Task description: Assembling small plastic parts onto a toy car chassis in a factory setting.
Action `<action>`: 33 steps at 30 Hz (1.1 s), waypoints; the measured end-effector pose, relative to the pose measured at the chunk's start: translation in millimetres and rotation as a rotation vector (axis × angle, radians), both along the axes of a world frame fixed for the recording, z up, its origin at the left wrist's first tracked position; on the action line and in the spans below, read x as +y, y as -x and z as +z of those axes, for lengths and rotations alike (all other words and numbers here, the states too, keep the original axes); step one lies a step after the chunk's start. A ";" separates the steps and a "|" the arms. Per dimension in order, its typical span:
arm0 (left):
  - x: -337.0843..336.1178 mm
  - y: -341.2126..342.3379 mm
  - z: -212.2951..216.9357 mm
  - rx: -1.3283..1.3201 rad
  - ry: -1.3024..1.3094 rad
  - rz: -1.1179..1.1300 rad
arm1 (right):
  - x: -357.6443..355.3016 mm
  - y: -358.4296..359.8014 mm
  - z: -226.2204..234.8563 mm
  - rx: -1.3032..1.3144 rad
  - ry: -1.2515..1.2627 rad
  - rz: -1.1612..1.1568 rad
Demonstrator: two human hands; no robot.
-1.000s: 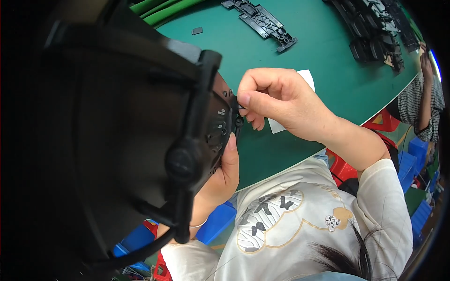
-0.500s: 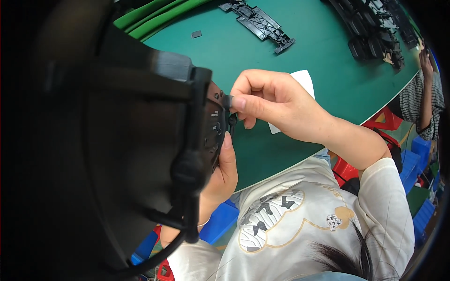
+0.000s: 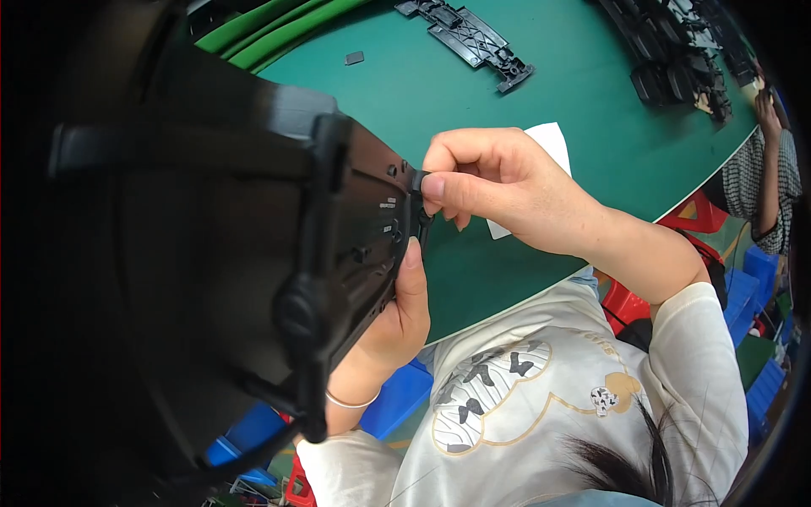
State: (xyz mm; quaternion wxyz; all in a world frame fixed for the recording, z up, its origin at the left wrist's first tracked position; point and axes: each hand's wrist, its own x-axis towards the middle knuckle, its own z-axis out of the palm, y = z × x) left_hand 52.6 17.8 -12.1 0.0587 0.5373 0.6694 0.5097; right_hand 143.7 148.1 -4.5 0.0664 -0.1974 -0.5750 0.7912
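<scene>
A large black plastic part (image 3: 232,245), with bars and pegs standing out from it and small pale print on one face, fills the left of the view very close up. My left hand (image 3: 397,325) grips its near right edge, thumb laid along the face and the other fingers hidden behind. At that part's right edge, my right hand (image 3: 519,190) pinches a small dark flat tab (image 3: 417,180) between thumb and forefinger. Whether the tab is separate or joined to the large part, I cannot tell.
On the green table (image 3: 583,93) lie a black model-car chassis (image 3: 473,38), a small dark rectangle (image 3: 354,58) and white paper (image 3: 549,144). Green strips (image 3: 270,34) run along the far left. Black plastic parts (image 3: 667,59) are piled far right, near another person's hand (image 3: 767,110).
The large black part has swung slightly, showing more of its printed face. My left wrist, with its pale band, shows more. The right hand keeps its pinch at the edge, shifted slightly right.
</scene>
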 end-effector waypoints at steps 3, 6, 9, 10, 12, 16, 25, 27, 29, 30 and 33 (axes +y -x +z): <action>-0.3 -3.3 0.8 -0.065 0.012 -0.019 | 1.1 -1.8 1.6 0.004 0.002 0.003; 0.1 -5.0 1.6 -0.071 0.016 -0.021 | 1.5 -2.4 0.0 0.006 0.003 0.008; -0.2 -5.6 1.3 -0.072 0.011 -0.022 | 1.3 -2.5 -0.3 0.002 -0.002 0.010; -0.3 -5.4 0.9 -0.070 0.008 -0.023 | 1.1 -2.3 -0.1 0.003 -0.002 0.009; -0.5 -4.9 -0.4 -0.071 0.012 -0.030 | 0.9 -2.3 -0.6 0.011 -0.007 -0.003; 1.2 -5.8 -3.0 -0.104 -0.012 -0.044 | 1.7 -2.9 -0.6 0.030 -0.005 -0.005; 2.2 -6.7 -9.4 -0.135 -0.059 -0.065 | 4.1 -4.4 -0.1 0.030 -0.036 0.012; 3.5 -7.1 -9.6 -0.156 -0.060 -0.053 | 4.1 -4.1 1.0 0.034 0.015 0.000; 4.3 -6.4 -8.8 -0.179 -0.061 -0.042 | 4.9 -4.6 0.3 0.033 0.004 -0.004; 4.9 -5.4 -7.6 -0.128 -0.039 -0.045 | 5.4 -5.2 -0.1 0.030 -0.007 -0.008; 6.2 -5.5 -5.2 -0.064 -0.022 -0.036 | 5.6 -4.9 -2.1 0.066 -0.002 -0.006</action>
